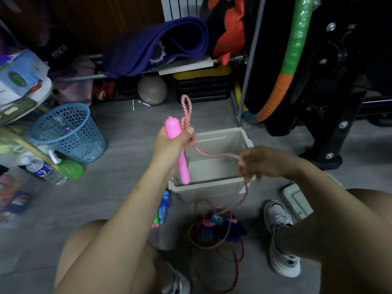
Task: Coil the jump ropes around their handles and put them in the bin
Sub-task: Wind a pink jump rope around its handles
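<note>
Bare forearms point(131, 200), bare knees, no sleeves; chunky white-grey sneakers point(280, 236) with dark accents, dark sock

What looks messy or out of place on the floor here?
A water bottle lies on its side beside the blue basket. Two pens are loose near the grey ball. Uncoiled jump ropes sprawl in a tangle before the bin, while the left hand and right hand handle the pink rope.

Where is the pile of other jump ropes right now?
In the head view, the pile of jump ropes lies on the floor just in front of the beige bin, beside the person's shoe.
</note>
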Tool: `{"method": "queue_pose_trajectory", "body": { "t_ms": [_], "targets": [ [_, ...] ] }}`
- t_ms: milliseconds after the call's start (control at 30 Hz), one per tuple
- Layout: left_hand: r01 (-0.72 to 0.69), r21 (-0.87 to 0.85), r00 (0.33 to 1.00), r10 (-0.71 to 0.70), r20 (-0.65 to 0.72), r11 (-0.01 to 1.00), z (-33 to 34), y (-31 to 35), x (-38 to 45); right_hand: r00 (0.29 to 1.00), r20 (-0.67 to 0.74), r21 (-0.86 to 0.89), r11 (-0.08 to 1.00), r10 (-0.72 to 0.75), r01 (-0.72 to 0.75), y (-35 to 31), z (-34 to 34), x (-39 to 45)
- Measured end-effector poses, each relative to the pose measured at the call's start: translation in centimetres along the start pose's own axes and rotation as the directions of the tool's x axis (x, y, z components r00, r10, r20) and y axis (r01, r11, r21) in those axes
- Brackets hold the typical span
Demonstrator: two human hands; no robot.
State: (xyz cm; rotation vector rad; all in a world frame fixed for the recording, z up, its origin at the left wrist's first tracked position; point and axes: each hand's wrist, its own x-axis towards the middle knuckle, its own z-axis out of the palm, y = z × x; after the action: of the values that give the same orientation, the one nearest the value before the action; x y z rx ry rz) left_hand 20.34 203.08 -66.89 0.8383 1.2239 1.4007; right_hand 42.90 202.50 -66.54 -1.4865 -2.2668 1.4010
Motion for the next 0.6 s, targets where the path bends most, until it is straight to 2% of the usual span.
{"method": "queue_pose_trajectory", "body": {
  "t_ms": [67, 133, 233, 333, 400, 467, 533, 600],
  "targets": [
    [0.089, 0.037, 0.986, -0.094, 0.139, 0.995, 0.3, -0.6, -0.7, 0.965, -0.226, 0.286, 0.938, -0.130, 0.193, -0.6, 0.0, 0.1],
    [0.185, 0.088, 0.938, -0.202, 0.282, 0.979, 0.9, -1.2, -1.4, 0.914, -0.354, 0.425, 0.837, -0.196, 0.344, -1.1, 0.0, 0.4],
    [0.189, 0.241, 0.887, -0.271, 0.374, 0.952, 2.2, -2.2, -2.6, 0.863, -0.446, 0.469, 0.760, -0.236, 0.450, -1.6, 0.3, 1.1],
    [0.107, 0.386, 0.916, -0.242, 0.321, 0.916, 2.8, -2.9, -3.0, 0.832, -0.507, 0.493, 0.716, -0.225, 0.494, -1.7, 0.4, 1.4],
    [0.157, 0.319, 0.919, -0.256, 0.299, 0.935, 2.8, -2.8, -2.9, 0.825, -0.534, 0.533, 0.683, -0.187, 0.500, -1.7, 0.2, 1.4],
    [0.262, 0.133, 0.916, -0.290, 0.277, 0.956, 2.7, -2.5, -2.6, 0.833, -0.541, 0.568, 0.680, -0.115, 0.463, -1.9, 0.1, 1.3],
    [0.353, -0.047, 0.913, -0.333, 0.234, 0.935, 2.6, -1.9, -2.4, 0.874, -0.485, 0.593, 0.734, -0.001, 0.330, -1.8, 0.4, 1.1],
    [0.401, -0.163, 0.904, -0.360, 0.231, 0.901, 2.6, -1.3, -2.3, 0.940, -0.338, 0.549, 0.823, 0.058, 0.147, -1.4, 1.1, 1.0]
  ]
}}
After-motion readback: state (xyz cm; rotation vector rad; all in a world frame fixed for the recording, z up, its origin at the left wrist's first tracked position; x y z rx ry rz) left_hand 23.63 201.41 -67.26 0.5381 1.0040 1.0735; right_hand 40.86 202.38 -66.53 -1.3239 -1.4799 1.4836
